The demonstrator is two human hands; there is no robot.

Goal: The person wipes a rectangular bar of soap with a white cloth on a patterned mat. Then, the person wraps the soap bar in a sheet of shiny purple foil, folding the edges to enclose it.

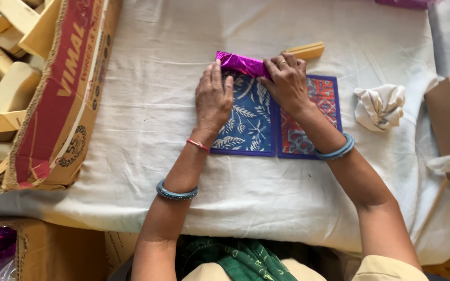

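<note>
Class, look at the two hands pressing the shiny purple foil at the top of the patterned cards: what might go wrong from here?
1. The foil looks thin and crinkled; pressed by the left hand and right hand, it may tear.
2. The wooden block lies close behind the right hand and might get knocked.

Under the left hand: the upper left corner of the blue leaf-printed fabric panel is hidden.
Under the right hand: the top of the red patterned fabric panel and the right end of the shiny purple foil piece are hidden.
Pale wooden block: only its far end shows past the right hand's fingers.
Large cardboard box of wooden blocks: cut off by the left and top edges.
Small brown cardboard box: cut off at the right edge, contents unclear.
Purple foil at the top edge: only a sliver shows.
Grip: whether either hand pinches the foil or only presses on it cannot be told.
</note>
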